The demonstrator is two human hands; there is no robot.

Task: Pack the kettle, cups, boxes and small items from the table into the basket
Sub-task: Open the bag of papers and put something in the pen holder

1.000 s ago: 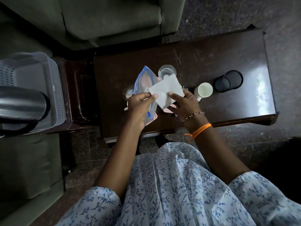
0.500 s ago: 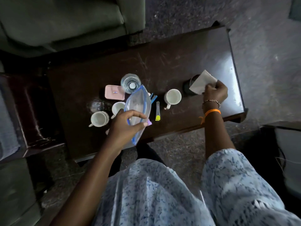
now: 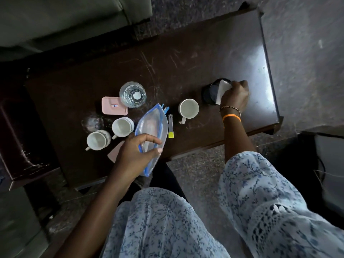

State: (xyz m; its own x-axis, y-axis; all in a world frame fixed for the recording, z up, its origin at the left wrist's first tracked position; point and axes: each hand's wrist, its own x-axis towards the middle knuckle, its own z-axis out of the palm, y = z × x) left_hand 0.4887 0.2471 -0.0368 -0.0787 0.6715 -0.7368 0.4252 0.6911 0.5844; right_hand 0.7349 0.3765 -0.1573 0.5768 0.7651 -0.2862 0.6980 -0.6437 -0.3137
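Note:
My left hand [image 3: 138, 151] grips a clear zip bag with a blue edge [image 3: 153, 131] over the near edge of the dark table [image 3: 186, 58]. My right hand [image 3: 235, 94] holds a white folded paper [image 3: 222, 90] at the mouth of a black mesh cup [image 3: 212, 93]. Three white cups stand on the table: one [image 3: 188, 108] in the middle, two [image 3: 122, 126] [image 3: 96, 140] at the left. A drinking glass [image 3: 132, 94], a pink box [image 3: 112, 106], a nail clipper [image 3: 170, 125] and a pink card [image 3: 115, 154] lie there too. Neither basket nor kettle is in view.
A small clear glass lid or dish [image 3: 92, 122] sits left of the cups. A green sofa [image 3: 65, 19] stands beyond the table. A lower dark side table [image 3: 20, 149] is at the left. Blue pens [image 3: 165, 109] poke out behind the bag.
My right hand carried the white paper from beside the bag over to the black mesh cup and now lowers it into its mouth. The left hand keeps hold of the bag. The view swung right.

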